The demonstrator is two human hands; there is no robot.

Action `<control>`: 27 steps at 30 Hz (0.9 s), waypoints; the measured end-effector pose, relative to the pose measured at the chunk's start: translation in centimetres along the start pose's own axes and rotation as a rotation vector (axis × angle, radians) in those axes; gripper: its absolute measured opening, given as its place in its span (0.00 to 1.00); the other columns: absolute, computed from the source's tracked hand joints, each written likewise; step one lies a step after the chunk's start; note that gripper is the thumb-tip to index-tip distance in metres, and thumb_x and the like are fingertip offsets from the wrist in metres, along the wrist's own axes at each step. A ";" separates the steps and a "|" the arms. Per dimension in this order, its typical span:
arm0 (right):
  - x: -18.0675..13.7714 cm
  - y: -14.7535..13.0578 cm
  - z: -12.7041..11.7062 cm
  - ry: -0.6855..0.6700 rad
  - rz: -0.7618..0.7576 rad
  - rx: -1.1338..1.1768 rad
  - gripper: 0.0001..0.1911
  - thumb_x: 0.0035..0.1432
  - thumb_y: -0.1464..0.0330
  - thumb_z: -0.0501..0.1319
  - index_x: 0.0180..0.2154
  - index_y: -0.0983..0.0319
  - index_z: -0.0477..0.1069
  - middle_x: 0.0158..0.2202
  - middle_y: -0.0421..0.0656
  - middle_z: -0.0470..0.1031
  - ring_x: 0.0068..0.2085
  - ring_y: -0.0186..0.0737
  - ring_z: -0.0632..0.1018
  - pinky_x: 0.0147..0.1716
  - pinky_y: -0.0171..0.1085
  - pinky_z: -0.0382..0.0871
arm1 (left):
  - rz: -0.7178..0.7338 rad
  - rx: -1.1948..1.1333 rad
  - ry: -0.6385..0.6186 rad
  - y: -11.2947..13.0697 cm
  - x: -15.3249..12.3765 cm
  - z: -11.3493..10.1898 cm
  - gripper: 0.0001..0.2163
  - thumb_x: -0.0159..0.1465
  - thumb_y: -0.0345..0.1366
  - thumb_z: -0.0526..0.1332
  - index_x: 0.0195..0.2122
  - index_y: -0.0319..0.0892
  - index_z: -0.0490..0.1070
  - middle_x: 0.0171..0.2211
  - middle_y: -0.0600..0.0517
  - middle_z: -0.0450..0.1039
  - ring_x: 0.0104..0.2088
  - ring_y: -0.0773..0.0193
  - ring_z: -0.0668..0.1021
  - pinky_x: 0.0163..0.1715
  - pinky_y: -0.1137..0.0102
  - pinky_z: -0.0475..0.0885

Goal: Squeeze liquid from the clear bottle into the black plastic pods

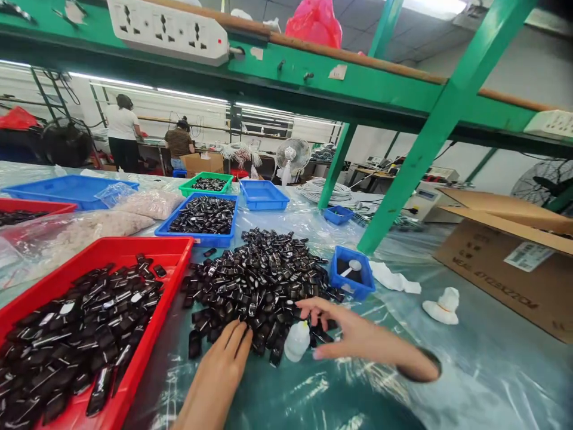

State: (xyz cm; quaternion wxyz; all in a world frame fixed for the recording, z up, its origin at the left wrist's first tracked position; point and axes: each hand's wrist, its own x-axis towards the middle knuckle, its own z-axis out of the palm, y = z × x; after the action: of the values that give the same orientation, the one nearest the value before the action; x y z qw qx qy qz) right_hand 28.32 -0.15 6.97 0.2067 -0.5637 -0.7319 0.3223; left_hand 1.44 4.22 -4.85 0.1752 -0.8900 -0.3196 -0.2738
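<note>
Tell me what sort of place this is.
Most likely a factory sorting or assembly workshop: a heap of small black parts lies on a plastic-covered bench, more fill the red tray and blue tray, and other people work behind.

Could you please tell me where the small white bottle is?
Head view, low centre: the small white bottle sits at the near edge of the black parts pile, between the left hand and right hand.
</note>
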 end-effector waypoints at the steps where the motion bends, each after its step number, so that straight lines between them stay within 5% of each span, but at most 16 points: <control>1: -0.2 0.1 1.3 0.044 0.017 0.017 0.29 0.49 0.65 0.71 0.53 0.56 0.68 0.45 0.42 0.75 0.40 0.40 0.75 0.39 0.39 0.73 | -0.037 -0.012 -0.014 -0.1 0.0 -0.1 0.23 0.60 0.16 0.45 0.50 0.40 0.70 0.46 0.47 0.77 0.47 0.59 0.78 0.43 0.67 0.76; 4: 0.4 0.4 4.7 0.125 0.045 0.081 0.15 0.54 0.65 0.67 0.44 0.57 0.73 0.41 0.42 0.74 0.38 0.41 0.73 0.40 0.40 0.70 | -0.148 -0.016 -0.046 -0.6 0.1 -0.2 0.17 0.67 0.25 0.47 0.53 0.36 0.68 0.47 0.41 0.76 0.46 0.52 0.78 0.44 0.58 0.76; 11: -0.3 1.3 6.2 0.122 0.046 0.231 0.16 0.57 0.64 0.64 0.48 0.56 0.68 0.47 0.44 0.74 0.46 0.47 0.74 0.48 0.45 0.67 | -0.231 -0.076 -0.092 -0.7 0.9 -1.2 0.16 0.72 0.33 0.44 0.53 0.35 0.67 0.45 0.42 0.76 0.45 0.52 0.77 0.46 0.57 0.73; 17: -1.9 -0.2 7.2 -0.123 -0.023 0.366 0.15 0.63 0.61 0.57 0.51 0.55 0.63 0.49 0.46 0.76 0.50 0.44 0.76 0.50 0.44 0.70 | -0.293 -0.167 -0.133 0.1 1.3 -2.2 0.16 0.71 0.42 0.50 0.51 0.36 0.66 0.40 0.43 0.74 0.41 0.51 0.76 0.41 0.56 0.73; 22: -1.6 0.0 8.5 -0.065 0.028 0.352 0.19 0.66 0.61 0.54 0.57 0.54 0.57 0.59 0.49 0.66 0.57 0.46 0.70 0.53 0.48 0.67 | -0.279 -0.228 -0.204 0.2 1.6 -2.0 0.10 0.68 0.35 0.54 0.50 0.40 0.66 0.40 0.47 0.71 0.41 0.56 0.76 0.40 0.62 0.75; 27: -1.7 1.5 8.3 0.038 0.048 0.440 0.17 0.66 0.57 0.53 0.55 0.51 0.57 0.54 0.46 0.70 0.56 0.43 0.71 0.52 0.45 0.69 | -0.170 -0.193 -0.243 0.4 0.9 -2.0 0.16 0.67 0.27 0.52 0.56 0.38 0.63 0.47 0.41 0.70 0.44 0.53 0.76 0.41 0.58 0.75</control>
State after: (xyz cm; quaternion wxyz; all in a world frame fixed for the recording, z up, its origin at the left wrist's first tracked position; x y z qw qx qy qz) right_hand 24.31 -3.50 0.19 0.3309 -0.5281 -0.6263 0.4683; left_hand 1.47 3.35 -2.77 0.0254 -0.8989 -0.3850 -0.2076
